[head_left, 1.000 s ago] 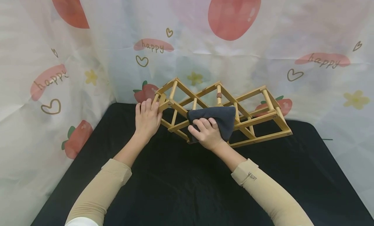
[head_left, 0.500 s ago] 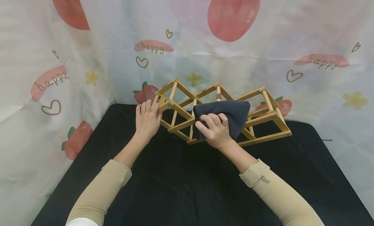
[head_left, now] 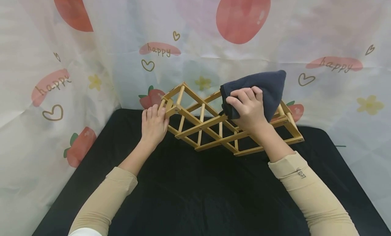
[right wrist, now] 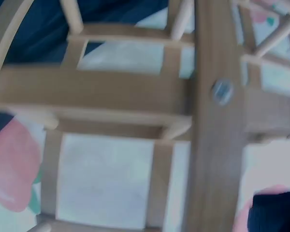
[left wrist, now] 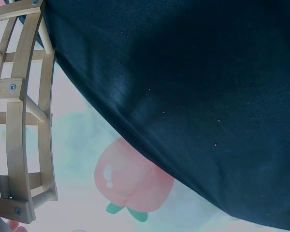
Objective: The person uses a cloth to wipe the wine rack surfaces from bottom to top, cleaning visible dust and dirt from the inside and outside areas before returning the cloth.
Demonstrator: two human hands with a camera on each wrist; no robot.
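A folding wooden wine rack (head_left: 200, 128) of crossed slats and round dowels stands stretched out at the far side of the table. Its left end is held by my left hand (head_left: 154, 125), fingers laid over the end bars. My right hand (head_left: 248, 107) grips a dark blue-grey cloth (head_left: 272, 86) over the upper right part of the rack, hiding several slats there. Up close in the right wrist view are the rack's slats with a screw head, slightly blurred, and a corner of the cloth (right wrist: 275, 212). The left wrist view has the rack's end (left wrist: 17, 130) along its left side.
Black fabric (head_left: 195, 188) covers the table, with its rounded back edge close behind the rack. A pale printed curtain (head_left: 122, 36) with strawberries, hearts and lettering hangs behind and on both sides.
My right hand has moved right and upward with the cloth, from the rack's front middle to its upper right part, uncovering the front middle slats. My left hand stays in place.
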